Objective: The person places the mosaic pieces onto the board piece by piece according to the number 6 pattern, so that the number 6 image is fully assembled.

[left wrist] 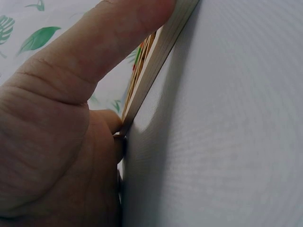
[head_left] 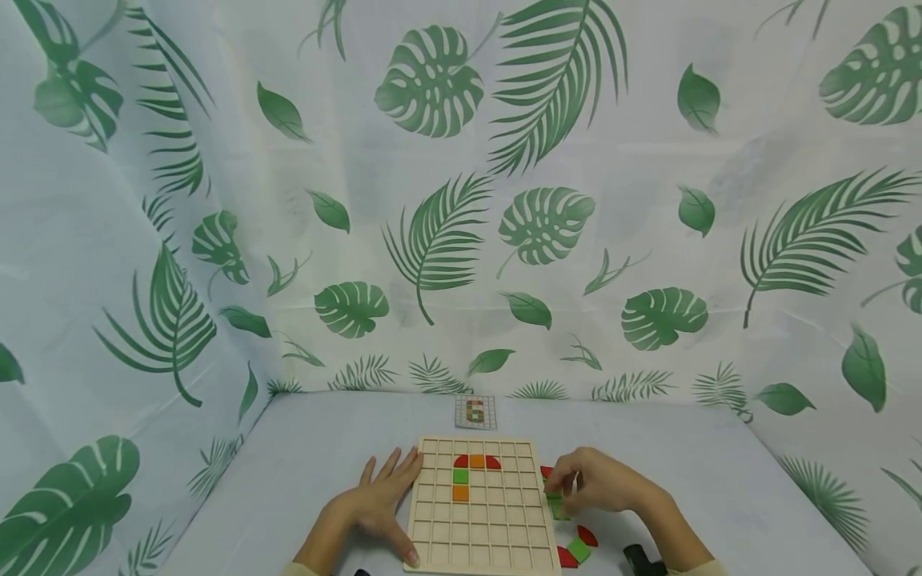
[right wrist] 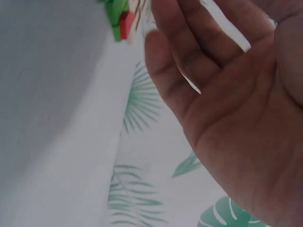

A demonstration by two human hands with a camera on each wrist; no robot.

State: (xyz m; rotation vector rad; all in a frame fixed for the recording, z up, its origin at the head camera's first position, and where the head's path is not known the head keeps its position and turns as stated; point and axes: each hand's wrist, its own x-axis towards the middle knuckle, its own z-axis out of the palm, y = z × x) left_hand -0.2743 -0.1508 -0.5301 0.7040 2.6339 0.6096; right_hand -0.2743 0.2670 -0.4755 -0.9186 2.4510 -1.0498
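A wooden grid board (head_left: 504, 512) lies on the table, also visible edge-on as a wooden rim (left wrist: 151, 71) in the left wrist view. Its upper rows hold red rounded tiles (head_left: 493, 462), orange square tiles (head_left: 461, 494) and a green square tile (head_left: 461, 477). My left hand (head_left: 378, 500) rests spread along the board's left side, thumb at the lower corner. Beside the right edge, my right hand (head_left: 598, 480) reaches down over green tiles (head_left: 558, 509), thumb and forefinger apart. Its fingertips are cut off in the right wrist view, where green tiles (right wrist: 116, 14) show beyond.
A small pattern card (head_left: 475, 412) lies behind the board. Red tiles (head_left: 587, 535) and a loose green tile (head_left: 579, 550) lie right of the board's lower corner. A leaf-printed curtain (head_left: 461, 240) stands behind the table.
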